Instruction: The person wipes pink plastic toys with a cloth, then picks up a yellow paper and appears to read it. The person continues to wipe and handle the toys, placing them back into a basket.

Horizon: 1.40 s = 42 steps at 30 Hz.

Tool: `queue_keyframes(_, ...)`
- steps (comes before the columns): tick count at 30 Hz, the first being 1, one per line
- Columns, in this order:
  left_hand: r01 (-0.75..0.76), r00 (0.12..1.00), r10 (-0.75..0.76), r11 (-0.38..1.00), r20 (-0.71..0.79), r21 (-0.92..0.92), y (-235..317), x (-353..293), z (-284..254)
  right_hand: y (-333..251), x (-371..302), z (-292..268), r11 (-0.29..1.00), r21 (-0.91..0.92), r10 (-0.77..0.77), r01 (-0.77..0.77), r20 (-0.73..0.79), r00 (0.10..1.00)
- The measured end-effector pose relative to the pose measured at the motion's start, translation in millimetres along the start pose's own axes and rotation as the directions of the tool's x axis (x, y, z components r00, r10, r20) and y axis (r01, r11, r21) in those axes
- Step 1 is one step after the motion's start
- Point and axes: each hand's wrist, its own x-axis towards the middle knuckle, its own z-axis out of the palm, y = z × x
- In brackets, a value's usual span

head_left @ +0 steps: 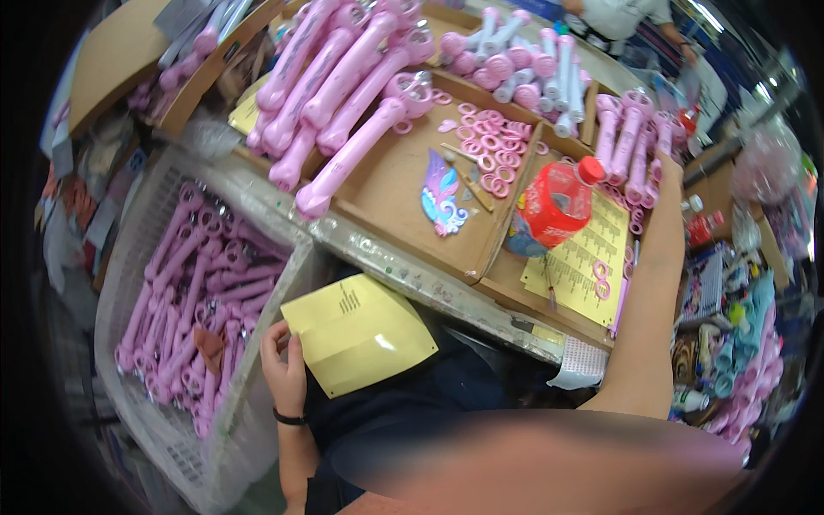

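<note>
Over my lap, my left hand grips the left edge of a yellow printed sheet, thumb on top. Stretched out to the far right, my right hand is at a group of pink plastic handles; its fingers are too small and covered to make out. Below that hand, pink rings lie on another yellow printed sheet. A red-labelled plastic bottle stands beside the sheet. More pink rings are heaped in the cardboard tray left of the bottle.
A grey plastic crate full of pink parts stands at left. Long pink handles are stacked at the tray's far left. A blue-purple decorated piece lies in the tray. Another person is at the back.
</note>
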Motion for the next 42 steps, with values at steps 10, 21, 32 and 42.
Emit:
queue_keyframes(10,0.081,0.992,-0.117,0.892,-0.054,-0.445,-11.5,3.7,16.3,-40.3,-69.9,-4.6,0.578,-0.681,-0.633,0.449,-0.026,0.774)
queue_keyframes(21,0.075,0.991,-0.133,0.724,-0.033,-0.686,-16.2,1.5,21.5,-86.6,-587.7,39.5,0.181,0.594,-0.721,0.784,0.622,-0.305)
queue_keyframes(32,0.027,0.992,-0.103,0.724,-0.070,-0.689,-18.7,10.3,24.8,-41.7,-664.0,157.9,0.358,0.598,-0.713,0.717,0.671,-0.204)
queue_keyframes(42,0.057,0.992,-0.086,0.957,-0.092,-0.285,-29.1,37.8,21.7,-27.0,-677.3,160.8,0.205,0.637,-0.876,0.743,0.458,-0.151)
